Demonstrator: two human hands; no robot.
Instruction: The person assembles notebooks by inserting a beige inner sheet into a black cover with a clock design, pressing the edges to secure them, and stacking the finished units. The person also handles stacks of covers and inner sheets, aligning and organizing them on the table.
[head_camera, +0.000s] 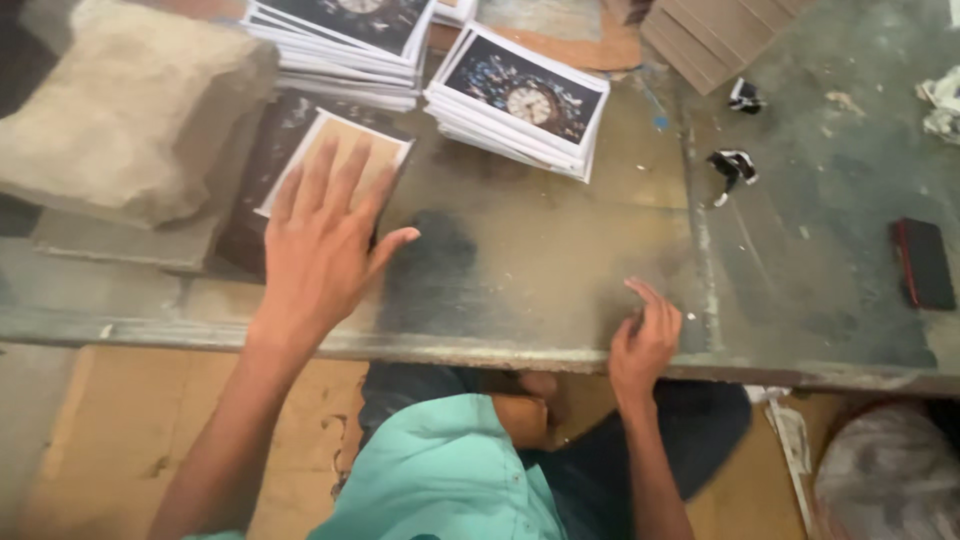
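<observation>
Left hand (325, 245) laid flat, fingers (318, 175) spread wide, over a card (345, 150) lying brown side up near the far left of the desk (520, 260). Pressed palm-down, seemingly to steady the card or smooth it on the dark sheet (265, 170) beneath. Nothing pinched; only pressed on from above.

Right hand (645, 340) resting at the near edge of the desk, fingers loosely curled, tips touching the worn surface, holding nothing. Likely braced there for balance while the other arm stretches forward.

Beyond the card, two stacks of printed cards, white-bordered with dark clock pictures: one (520, 100) just past the middle, tilted, another (345, 45) further left at the top edge. Kept within arm's reach, well apart from the right hand.

At far left, a rough stone block (135, 105) sitting on a flat board (125, 240), close beside the dark sheet and crowding the left side. At top right, a slab of brown cardboard (715, 30). Torn scraps of paper (735, 165) scattered right of the middle, and a dark phone (922, 262) lying near the right edge. Between both hands, a bare, scuffed stretch of desk. Below the edge, a teal shirt (450, 475) and dark trousers.
</observation>
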